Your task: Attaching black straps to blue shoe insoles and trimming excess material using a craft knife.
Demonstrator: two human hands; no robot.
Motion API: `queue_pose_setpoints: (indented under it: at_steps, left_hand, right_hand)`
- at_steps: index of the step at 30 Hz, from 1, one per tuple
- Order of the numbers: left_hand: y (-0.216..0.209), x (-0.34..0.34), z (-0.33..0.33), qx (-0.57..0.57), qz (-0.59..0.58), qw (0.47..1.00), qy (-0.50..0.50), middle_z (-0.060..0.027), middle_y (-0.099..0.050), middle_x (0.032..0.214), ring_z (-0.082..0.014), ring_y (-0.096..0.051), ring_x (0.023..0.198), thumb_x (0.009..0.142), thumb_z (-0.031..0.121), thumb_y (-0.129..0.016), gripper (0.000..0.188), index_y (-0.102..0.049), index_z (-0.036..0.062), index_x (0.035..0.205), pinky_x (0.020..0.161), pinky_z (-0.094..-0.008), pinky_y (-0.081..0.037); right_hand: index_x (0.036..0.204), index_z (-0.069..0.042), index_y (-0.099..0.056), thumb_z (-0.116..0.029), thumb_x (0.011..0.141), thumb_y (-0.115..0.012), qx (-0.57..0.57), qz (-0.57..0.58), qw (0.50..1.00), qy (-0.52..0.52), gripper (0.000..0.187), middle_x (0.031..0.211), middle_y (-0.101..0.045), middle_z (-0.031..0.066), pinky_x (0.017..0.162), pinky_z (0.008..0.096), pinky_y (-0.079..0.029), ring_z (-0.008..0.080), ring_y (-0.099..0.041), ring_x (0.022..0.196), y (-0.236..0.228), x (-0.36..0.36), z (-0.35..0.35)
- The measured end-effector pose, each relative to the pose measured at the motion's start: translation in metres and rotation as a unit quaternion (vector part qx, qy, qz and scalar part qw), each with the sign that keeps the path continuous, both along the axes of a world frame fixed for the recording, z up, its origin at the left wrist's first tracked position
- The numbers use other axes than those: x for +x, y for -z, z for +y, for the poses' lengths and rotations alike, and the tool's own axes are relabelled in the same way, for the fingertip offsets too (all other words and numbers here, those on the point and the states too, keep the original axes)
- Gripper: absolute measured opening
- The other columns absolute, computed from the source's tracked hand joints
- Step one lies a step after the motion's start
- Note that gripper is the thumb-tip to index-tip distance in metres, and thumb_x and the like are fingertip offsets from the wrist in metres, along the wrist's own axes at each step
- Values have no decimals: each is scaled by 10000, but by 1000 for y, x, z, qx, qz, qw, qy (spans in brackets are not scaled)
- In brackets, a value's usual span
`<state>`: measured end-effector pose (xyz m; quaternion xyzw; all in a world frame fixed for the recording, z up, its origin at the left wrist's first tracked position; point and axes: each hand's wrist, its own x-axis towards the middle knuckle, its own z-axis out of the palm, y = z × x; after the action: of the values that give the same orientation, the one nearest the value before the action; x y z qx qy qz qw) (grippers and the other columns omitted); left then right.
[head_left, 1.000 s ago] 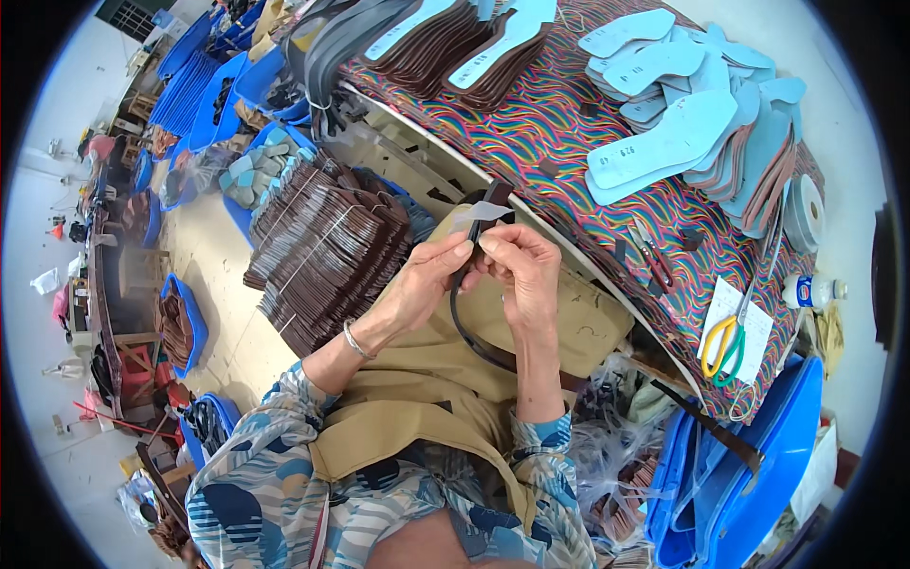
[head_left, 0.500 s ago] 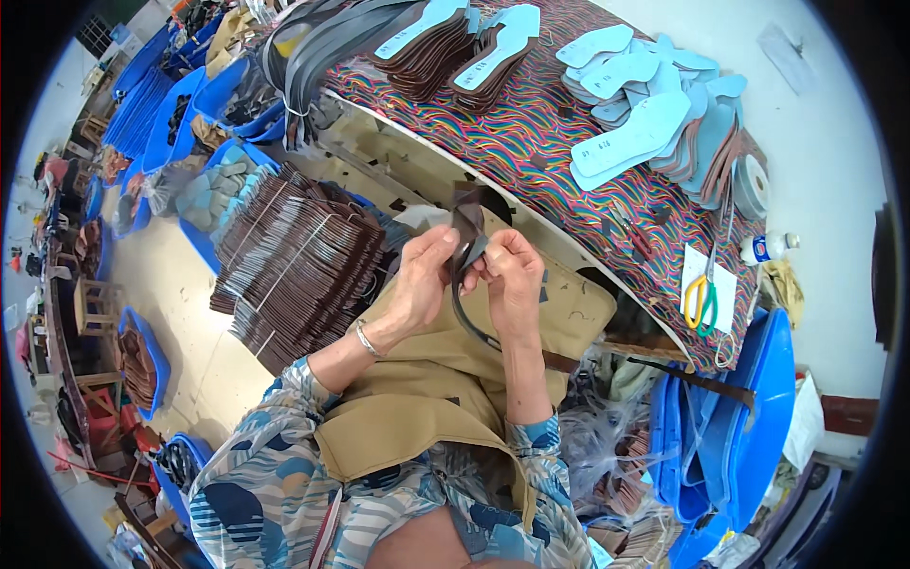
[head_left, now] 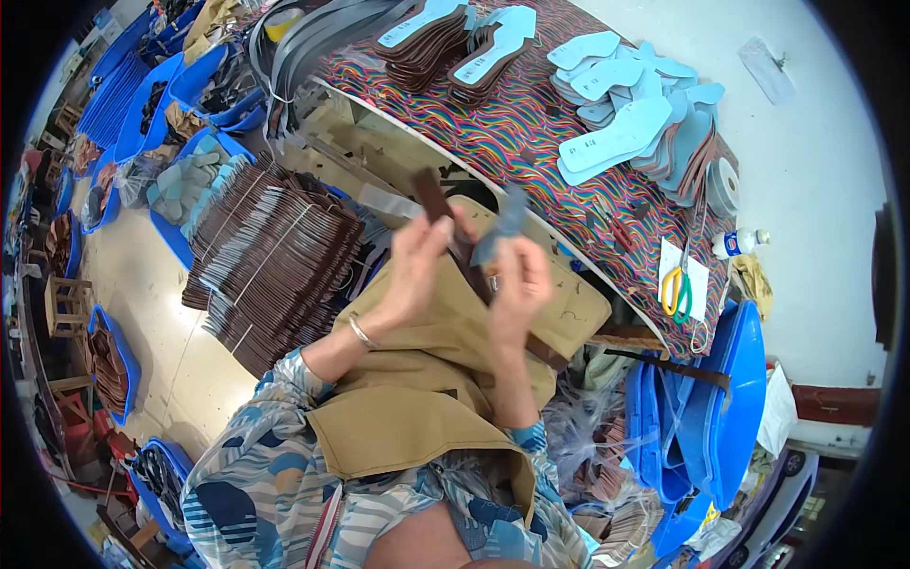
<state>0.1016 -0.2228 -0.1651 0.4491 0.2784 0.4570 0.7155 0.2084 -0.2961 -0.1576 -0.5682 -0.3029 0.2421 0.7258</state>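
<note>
Over the tan apron (head_left: 408, 436) my two hands are raised close together. My left hand (head_left: 412, 270) pinches a dark brown strip (head_left: 433, 194), whose upper end sticks up above the fingers. Closed on a grey-blue strip (head_left: 510, 216), my right hand (head_left: 519, 289) sits just to the right; motion blurs this strip. More dark brown material passes between the hands, but whether it joins either strip I cannot tell. A large tied bundle of brown strips (head_left: 284, 270) lies to the left of my left hand.
The patterned table (head_left: 455, 123) beyond my hands bears brown stacks topped with light blue sole-shaped pieces (head_left: 607, 142), scissors (head_left: 677, 292), a white tape roll (head_left: 723, 187) and a bottle (head_left: 739, 244). Blue tubs (head_left: 697, 417) stand at the right. Grey straps (head_left: 294, 66) hang at the far left corner.
My hands have moved apart slightly, and the grey-blue strip now rises from my right hand. The brown strip has tilted left. The whole view has shifted a little.
</note>
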Motion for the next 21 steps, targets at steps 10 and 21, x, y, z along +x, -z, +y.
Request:
queue_pose_setpoints:
  at_steps: [10,21]
  left_hand:
    - [88,-252,128,120,346,922,-124,-269,-473,1292,-352,-505,1206,1000,38,-368,296,-393,-147,1230,1055,-473,-436]
    - [223,-471,206,-284,-21,875,-392,-262,-510,1276,-403,-498,1225,1051,158,-264,319,-405,-92,1189,1069,-558,-413]
  right_hand:
    - [1010,47,-687,-113,886,-586,32,-110,834,539,226,925,-681,161,762,338,-552,245,-670,816,-82,307,-407]
    - [998,-66,-740,-288,840,-653,-709,-268,176,628,287,938,-736,91,723,362,-552,230,-699,799,-273,339,-714]
